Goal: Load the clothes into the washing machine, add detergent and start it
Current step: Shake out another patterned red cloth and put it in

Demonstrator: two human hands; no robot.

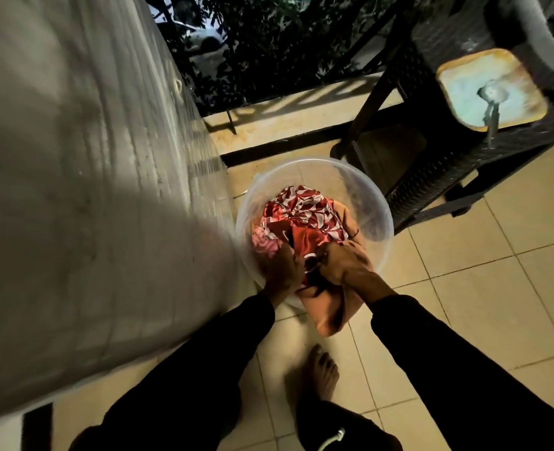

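A clear plastic bucket (pixel 381 203) stands on the tiled floor, filled with clothes. On top lies a red and white patterned garment (pixel 301 213); an orange cloth (pixel 329 310) hangs over the near rim, and a pink piece (pixel 264 245) shows at the left. Both of my hands are down in the pile. My left hand (pixel 280 266) is closed around the red garment. My right hand (pixel 344 263) grips the clothes beside it. The washing machine (pixel 83 177), under a pale quilted cover, fills the left side.
A dark wicker shelf unit (pixel 431 177) stands right of the bucket, with an open tub of white powder and a scoop (pixel 490 92) on it. A balcony railing with foliage (pixel 269 43) lies beyond. My bare foot (pixel 321 372) rests on the beige tiles.
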